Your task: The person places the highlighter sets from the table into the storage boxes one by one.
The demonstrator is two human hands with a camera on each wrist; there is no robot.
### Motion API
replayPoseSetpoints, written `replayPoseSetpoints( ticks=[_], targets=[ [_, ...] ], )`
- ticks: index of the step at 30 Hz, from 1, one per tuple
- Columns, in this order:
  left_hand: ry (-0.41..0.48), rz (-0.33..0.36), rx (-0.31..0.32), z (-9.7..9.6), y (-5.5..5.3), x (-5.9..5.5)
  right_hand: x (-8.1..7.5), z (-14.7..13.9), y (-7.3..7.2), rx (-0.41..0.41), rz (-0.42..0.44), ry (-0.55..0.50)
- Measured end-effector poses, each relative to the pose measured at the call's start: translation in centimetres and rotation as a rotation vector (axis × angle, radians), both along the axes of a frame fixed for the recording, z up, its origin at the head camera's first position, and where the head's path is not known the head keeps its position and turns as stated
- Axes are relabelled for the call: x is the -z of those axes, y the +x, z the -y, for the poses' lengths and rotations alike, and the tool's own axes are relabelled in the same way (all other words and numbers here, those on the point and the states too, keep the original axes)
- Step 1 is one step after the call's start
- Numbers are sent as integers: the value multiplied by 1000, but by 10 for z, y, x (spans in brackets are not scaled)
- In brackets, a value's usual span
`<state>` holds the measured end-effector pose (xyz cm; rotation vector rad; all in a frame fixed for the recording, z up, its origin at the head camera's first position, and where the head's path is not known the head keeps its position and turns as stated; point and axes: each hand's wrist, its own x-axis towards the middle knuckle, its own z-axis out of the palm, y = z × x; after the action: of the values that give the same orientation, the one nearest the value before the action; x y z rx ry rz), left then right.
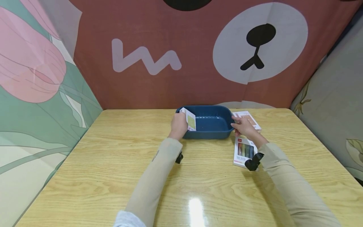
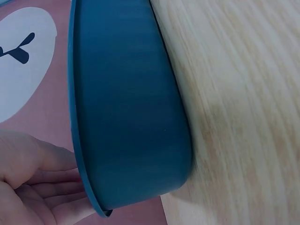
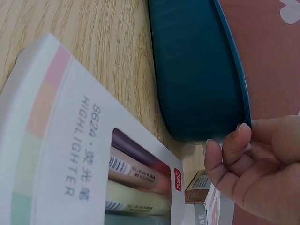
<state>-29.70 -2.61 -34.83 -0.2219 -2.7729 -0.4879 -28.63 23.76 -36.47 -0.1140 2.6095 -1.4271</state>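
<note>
A dark blue plastic bin [image 1: 208,135] stands on the table near its far edge. My left hand [image 1: 179,126] is at the bin's left end, gripping a white box with a yellow-green panel [image 1: 191,122], which tilts inside the bin; the fingertips are partly hidden. In the left wrist view the thumb and fingers of the left hand [image 2: 33,183] reach over the rim. My right hand [image 1: 244,126] pinches the rim at the right end. Beneath the right forearm lies a highlighter box [image 3: 79,136] with a clear window.
Another white box [image 1: 252,119] with an orange-brown panel lies behind the right hand, beside the bin. The wooden table [image 1: 113,176] ends against a reddish printed cloth [image 1: 141,91]. Printed hangings flank the table left and right.
</note>
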Motion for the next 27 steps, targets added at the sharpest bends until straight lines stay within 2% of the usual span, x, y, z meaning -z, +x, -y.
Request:
replayPoseSetpoints(
  ticks=[7,11,14,17,20,27],
  targets=[
    [1,-60,13,8,-4,0,0,1,0,4,-3,4],
    [-18,-80,-11,16,-5,1,0,0,1,0,-7,7],
    [-87,-46,-39,20,-4,0,0,-1,1,-2,-12,15],
    [-135,19,-43,21,-3,1,2,-1,1,5,-13,18],
    [-117,55,-29,21,-3,3,2,-2,1,10,-14,20],
    [21,64,6,30,-7,7,3,-1,0,1,-17,1]
  ],
)
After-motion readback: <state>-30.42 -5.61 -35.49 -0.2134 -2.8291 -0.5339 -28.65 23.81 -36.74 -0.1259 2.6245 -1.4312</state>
